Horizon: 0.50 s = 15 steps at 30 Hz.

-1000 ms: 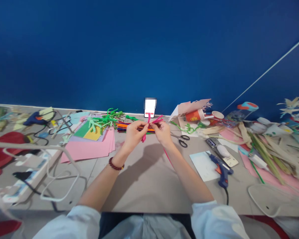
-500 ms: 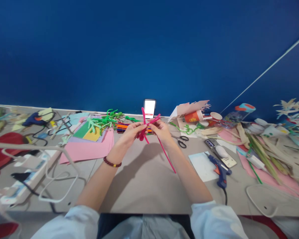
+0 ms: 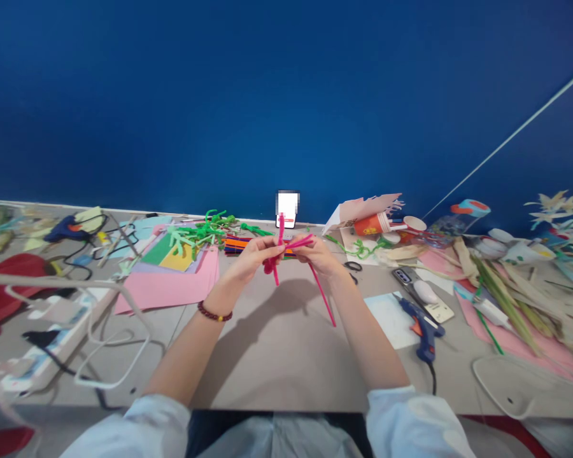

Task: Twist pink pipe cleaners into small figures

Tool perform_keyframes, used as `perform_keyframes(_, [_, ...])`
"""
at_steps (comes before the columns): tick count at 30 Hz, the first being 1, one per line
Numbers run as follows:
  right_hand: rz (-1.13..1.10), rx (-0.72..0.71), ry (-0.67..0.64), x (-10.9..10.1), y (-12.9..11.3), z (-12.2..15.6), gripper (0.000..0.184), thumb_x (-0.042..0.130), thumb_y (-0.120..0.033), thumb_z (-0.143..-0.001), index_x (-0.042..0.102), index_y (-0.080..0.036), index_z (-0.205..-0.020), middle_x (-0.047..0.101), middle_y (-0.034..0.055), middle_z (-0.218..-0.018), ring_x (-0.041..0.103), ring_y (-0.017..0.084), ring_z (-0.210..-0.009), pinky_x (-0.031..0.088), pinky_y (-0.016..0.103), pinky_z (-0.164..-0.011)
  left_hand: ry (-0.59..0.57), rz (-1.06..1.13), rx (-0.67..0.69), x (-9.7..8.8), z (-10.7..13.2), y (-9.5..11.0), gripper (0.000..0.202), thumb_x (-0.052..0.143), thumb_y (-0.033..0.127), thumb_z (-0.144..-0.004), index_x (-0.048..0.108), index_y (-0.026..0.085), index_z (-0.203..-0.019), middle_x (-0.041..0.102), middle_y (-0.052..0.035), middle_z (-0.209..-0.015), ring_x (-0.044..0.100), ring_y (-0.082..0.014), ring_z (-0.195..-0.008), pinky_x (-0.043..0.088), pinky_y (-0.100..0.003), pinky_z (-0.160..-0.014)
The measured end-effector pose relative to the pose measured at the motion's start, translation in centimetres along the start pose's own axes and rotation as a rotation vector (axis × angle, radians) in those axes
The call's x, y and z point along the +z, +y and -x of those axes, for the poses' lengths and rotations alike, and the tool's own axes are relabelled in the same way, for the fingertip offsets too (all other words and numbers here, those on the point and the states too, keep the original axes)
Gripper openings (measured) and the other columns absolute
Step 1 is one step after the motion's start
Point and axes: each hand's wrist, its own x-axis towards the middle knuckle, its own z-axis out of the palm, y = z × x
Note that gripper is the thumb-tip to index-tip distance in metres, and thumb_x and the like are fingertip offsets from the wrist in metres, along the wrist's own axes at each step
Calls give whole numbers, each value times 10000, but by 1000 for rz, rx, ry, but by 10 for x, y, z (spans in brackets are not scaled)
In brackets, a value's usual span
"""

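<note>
Both hands meet above the middle of the table, pinching bright pink pipe cleaners (image 3: 323, 296). My left hand (image 3: 254, 257) is closed on the bundle where the strands cross, with a beaded bracelet on its wrist. Closed on the strands from the other side is my right hand (image 3: 318, 254); one long end hangs down below it. Another strand stands upright between the hands, and a short end points down. The fingers partly hide the crossing. Behind the hands lie orange and purple pipe cleaners (image 3: 235, 245), and a phone (image 3: 286, 207) stands upright against the wall.
At left are pink paper (image 3: 172, 291), green pipe-cleaner pieces (image 3: 210, 226) and a white power strip (image 3: 52, 346) with cables. At right lie scissors (image 3: 353, 266), a blue glue gun (image 3: 426, 331), a paper cup (image 3: 371, 224), a grey phone (image 3: 403, 275) and dried leaves (image 3: 506, 299).
The pink strands have turned slightly: the upper right ends tilt lower and the short lower end points more straight down. My right hand has shifted a little to the right.
</note>
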Motion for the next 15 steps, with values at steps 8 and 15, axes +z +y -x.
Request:
perform_keyframes(8, [340, -132, -45, -18, -9, 4, 207, 704, -372, -652, 684, -166, -653, 649, 22, -666, 565, 137, -608, 419, 252, -557, -52, -427, 116, 6, -1, -8, 169, 603, 298, -750, 620, 169, -642, 598, -13, -583, 520, -114, -509, 367, -221, -469])
perform_keyframes(15, [596, -141, 155, -12, -6, 6, 76, 652, -227, -650, 708, -175, -651, 640, 6, -607, 545, 136, -562, 397, 243, -537, 158, -719, 149, 9, -14, -41, 166, 547, 275, -769, 673, 179, -718, 613, -12, -567, 532, -137, -500, 348, -226, -470])
